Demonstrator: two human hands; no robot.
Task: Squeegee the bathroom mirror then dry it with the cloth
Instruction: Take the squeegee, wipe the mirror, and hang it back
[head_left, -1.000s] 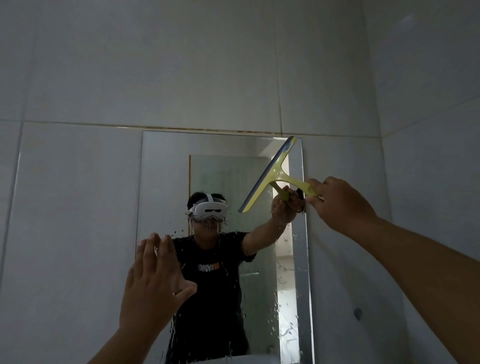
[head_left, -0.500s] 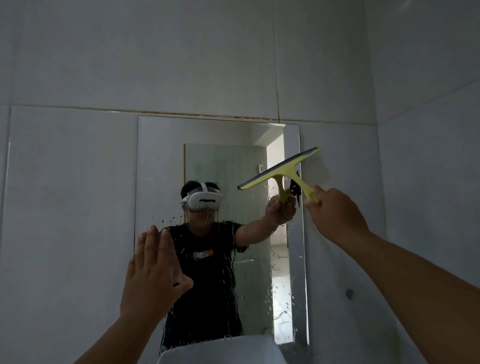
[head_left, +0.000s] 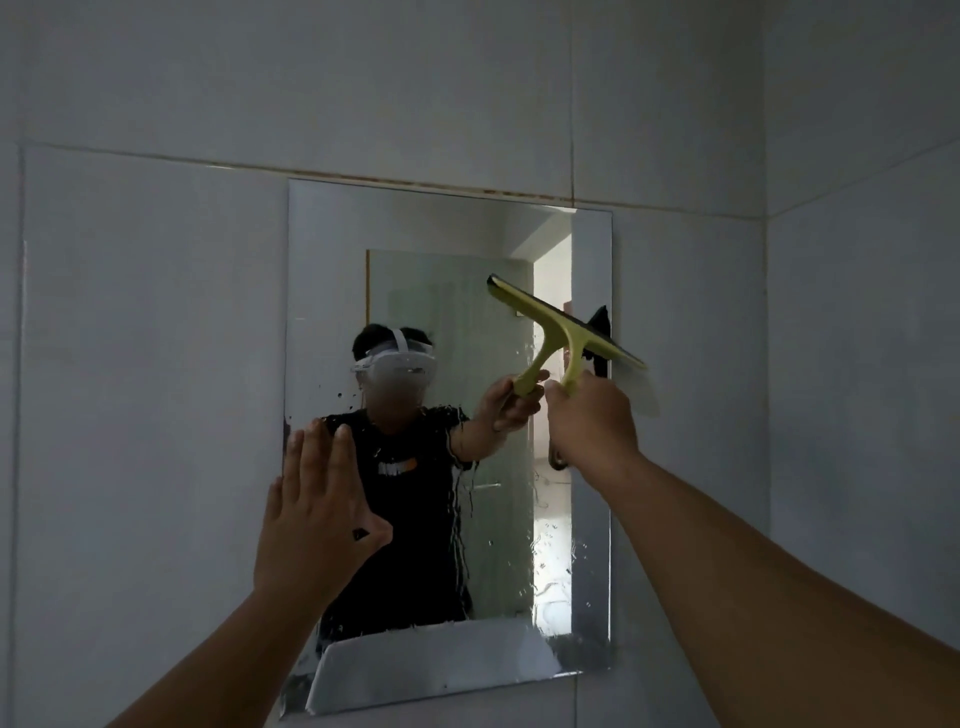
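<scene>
My right hand (head_left: 589, 415) grips the squeegee (head_left: 563, 325), handle end hidden, blade slanting down-right above it; left hand (head_left: 311, 514) spread flat.

Dim, grayish pic w/ soft detail (brightest spot: doorway reflected in mirror (head_left: 332, 260)).

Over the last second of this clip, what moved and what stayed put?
The squeegee swung round in the right hand: its blade stood steeply, upper end to the right, then tipped over so the right end is now the low one, past the mirror's right edge. The grip on the handle stayed. The left hand stayed raised and flat at the mirror's lower left. Drops remain on the lower glass.
</scene>
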